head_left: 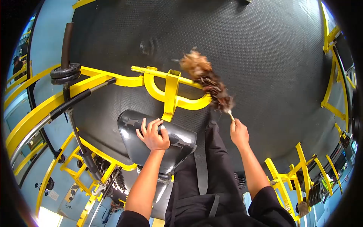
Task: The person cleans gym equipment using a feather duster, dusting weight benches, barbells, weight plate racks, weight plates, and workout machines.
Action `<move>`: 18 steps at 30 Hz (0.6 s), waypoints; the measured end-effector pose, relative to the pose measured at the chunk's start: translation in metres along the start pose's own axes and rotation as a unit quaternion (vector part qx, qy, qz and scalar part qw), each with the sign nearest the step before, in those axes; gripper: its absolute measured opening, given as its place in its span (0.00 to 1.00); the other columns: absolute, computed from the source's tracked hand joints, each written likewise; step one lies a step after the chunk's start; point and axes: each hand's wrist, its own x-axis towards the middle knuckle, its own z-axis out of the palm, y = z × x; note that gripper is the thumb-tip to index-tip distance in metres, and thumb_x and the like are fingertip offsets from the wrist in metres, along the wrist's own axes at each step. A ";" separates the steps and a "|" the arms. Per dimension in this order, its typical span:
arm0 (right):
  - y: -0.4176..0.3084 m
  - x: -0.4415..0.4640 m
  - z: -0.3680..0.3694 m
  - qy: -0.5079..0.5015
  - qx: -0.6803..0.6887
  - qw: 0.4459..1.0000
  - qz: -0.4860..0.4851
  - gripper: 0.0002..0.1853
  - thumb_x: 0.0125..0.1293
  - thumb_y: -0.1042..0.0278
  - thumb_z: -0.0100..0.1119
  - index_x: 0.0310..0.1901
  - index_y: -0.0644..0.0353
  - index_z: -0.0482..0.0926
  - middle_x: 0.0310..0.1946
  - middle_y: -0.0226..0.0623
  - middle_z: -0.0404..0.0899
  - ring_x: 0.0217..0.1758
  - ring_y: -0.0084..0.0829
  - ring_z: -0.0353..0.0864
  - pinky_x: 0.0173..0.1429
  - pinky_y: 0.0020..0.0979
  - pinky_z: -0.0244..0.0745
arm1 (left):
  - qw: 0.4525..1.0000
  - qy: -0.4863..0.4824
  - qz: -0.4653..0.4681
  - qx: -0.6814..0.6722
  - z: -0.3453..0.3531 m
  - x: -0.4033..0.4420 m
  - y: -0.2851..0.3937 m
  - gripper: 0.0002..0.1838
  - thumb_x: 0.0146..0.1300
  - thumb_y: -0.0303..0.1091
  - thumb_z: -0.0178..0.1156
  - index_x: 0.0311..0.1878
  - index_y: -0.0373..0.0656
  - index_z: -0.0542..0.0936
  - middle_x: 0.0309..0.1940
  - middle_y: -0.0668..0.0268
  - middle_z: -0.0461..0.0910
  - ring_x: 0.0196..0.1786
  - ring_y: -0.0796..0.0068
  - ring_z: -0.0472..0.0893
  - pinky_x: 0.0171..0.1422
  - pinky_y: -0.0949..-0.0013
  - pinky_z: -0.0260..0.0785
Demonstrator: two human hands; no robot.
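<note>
Black textured flooring (261, 72) surrounds the yellow frame (172, 89); right fingers (235, 126) grip a duster (211, 85), left fingers (153, 128) spread.

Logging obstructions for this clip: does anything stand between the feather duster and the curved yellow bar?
Nothing visible does. The right hand holds the duster, whose feathers overlap the yellow bar in view; contact is unclear. The left hand rests on the black pad.
</note>
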 end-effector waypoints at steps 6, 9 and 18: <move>0.019 -0.053 -0.014 -0.026 0.063 0.992 -0.106 0.11 0.71 0.61 0.52 0.43 0.60 0.79 0.37 0.53 0.82 0.43 0.57 0.80 0.46 0.52 0.75 | 1.000 0.015 0.005 -0.002 0.002 0.000 -0.001 0.13 0.59 0.40 0.53 0.44 0.58 0.83 0.52 0.78 0.82 0.73 0.59 0.65 0.77 0.37 0.30; 0.027 -0.063 0.008 0.054 0.054 0.993 -0.088 0.10 0.72 0.63 0.51 0.43 0.61 0.77 0.33 0.54 0.80 0.39 0.57 0.80 0.42 0.50 0.73 | 1.000 0.017 -0.006 -0.012 0.003 -0.001 -0.003 0.13 0.57 0.42 0.55 0.43 0.56 0.83 0.52 0.77 0.81 0.73 0.58 0.64 0.77 0.36 0.31; 0.007 -0.112 0.002 0.008 0.094 0.989 -0.115 0.13 0.72 0.61 0.53 0.47 0.60 0.80 0.27 0.49 0.78 0.29 0.45 0.79 0.36 0.42 0.72 | 0.999 -0.009 -0.019 -0.037 -0.014 -0.003 -0.004 0.18 0.59 0.51 0.59 0.48 0.54 0.82 0.57 0.73 0.78 0.73 0.59 0.63 0.77 0.34 0.36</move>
